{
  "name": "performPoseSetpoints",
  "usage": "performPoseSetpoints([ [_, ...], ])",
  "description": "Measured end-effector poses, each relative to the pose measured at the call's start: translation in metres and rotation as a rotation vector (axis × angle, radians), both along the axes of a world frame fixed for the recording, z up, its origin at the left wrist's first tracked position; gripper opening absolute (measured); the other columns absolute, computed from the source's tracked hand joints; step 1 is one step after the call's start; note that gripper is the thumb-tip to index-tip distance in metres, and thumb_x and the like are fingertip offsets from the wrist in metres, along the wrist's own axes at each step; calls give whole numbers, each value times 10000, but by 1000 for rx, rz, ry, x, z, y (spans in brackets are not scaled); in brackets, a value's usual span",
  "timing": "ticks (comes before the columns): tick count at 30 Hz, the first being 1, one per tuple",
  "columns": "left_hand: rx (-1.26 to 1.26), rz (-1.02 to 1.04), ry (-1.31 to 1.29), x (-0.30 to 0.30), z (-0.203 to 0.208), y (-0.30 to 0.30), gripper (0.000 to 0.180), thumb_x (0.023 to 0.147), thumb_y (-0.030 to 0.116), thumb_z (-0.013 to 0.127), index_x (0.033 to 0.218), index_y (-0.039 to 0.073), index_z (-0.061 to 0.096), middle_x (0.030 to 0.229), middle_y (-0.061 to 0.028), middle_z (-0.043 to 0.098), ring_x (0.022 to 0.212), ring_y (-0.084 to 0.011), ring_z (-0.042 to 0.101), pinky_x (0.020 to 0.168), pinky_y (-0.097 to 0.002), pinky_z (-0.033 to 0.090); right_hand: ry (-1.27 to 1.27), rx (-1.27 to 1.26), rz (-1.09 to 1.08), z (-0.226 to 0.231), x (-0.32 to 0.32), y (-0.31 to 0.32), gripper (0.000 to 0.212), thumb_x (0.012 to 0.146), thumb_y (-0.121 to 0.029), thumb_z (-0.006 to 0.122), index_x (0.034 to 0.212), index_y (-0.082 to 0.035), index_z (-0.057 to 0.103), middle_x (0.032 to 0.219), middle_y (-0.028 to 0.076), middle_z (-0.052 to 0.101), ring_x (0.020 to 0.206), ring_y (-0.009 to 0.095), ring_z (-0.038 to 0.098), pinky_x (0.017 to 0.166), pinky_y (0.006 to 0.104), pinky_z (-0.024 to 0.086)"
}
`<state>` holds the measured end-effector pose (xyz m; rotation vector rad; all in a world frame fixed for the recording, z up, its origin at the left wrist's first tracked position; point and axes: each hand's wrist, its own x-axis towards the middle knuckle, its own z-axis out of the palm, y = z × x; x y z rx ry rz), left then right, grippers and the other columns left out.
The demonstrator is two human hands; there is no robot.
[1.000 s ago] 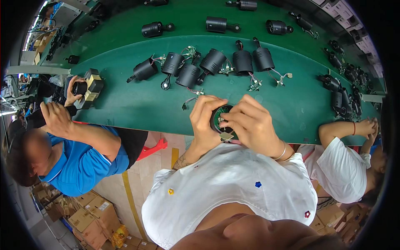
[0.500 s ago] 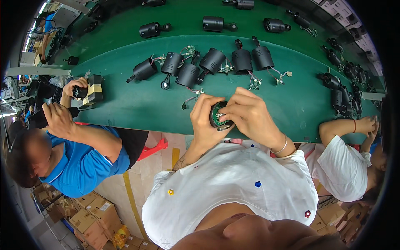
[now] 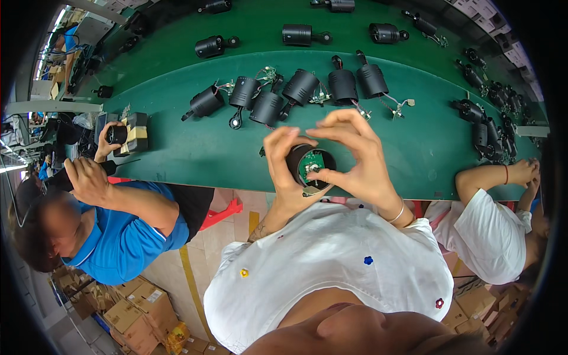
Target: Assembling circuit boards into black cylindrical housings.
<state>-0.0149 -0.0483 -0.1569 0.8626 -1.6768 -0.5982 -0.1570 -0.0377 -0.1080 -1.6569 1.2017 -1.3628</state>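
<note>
Head view: black cylindrical housing (image 3: 293, 164), its open end facing the camera, between the hands near the counter's (image 3: 414, 157) edge; left hand (image 3: 284, 167) grasping its side, right hand (image 3: 362, 155) unclosed, thumb over the green circuit board (image 3: 317, 160) inside.

The left hand (image 3: 279, 165) cupped a black housing (image 3: 297, 161), open end up, with a green board (image 3: 315, 160) inside. The right hand (image 3: 367, 158) arched over it, thumb over the board and fingers raised toward the far side. Beyond, six housings (image 3: 266, 107) lay on the green counter (image 3: 414, 163), wires and small boards trailing from several. At left, a person in blue (image 3: 127, 239) held a black part (image 3: 116, 135); at right was a person in white (image 3: 491, 242).
</note>
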Motion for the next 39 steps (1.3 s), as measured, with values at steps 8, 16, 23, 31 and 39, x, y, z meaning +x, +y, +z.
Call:
performPoseSetpoints([
  [8,-95,32,-134,7,-3,-1,1017,625,180,779,1453,60,200,1378,-199,319,1023,-258,535,857,-388,451,-458,280,204,-20,9,5,464,635,55,753,1091,-9,697,1152,130,640,1063,236,600,932,331,487],
  [16,-12,69,-103,5,-11,4,998,650,206,756,1467,45,206,1390,-196,303,1058,-262,510,882,-390,436,-400,197,209,-32,10,7,439,675,72,724,1107,-2,687,1274,149,601,1021,219,617,911,311,500],
  [23,-22,45,-90,6,-12,4,983,648,177,754,1466,32,230,1383,-195,313,1046,-262,514,889,-382,442,-427,175,193,-33,14,9,453,675,65,724,1121,-7,679,1266,143,603,1049,216,605,928,311,490],
  [31,61,-59,69,-5,-9,6,969,616,96,745,1458,16,272,1398,-194,344,1072,-261,538,875,-358,471,-413,194,226,-22,2,4,441,661,58,738,1096,13,678,1242,154,609,1079,244,596,965,360,466],
  [39,320,-68,121,-7,-7,8,931,582,55,779,1414,17,365,1215,-165,554,948,-218,596,799,-328,499,-67,-213,95,-17,-5,10,389,626,60,774,1004,8,697,1040,133,672,873,216,623,769,319,511],
])
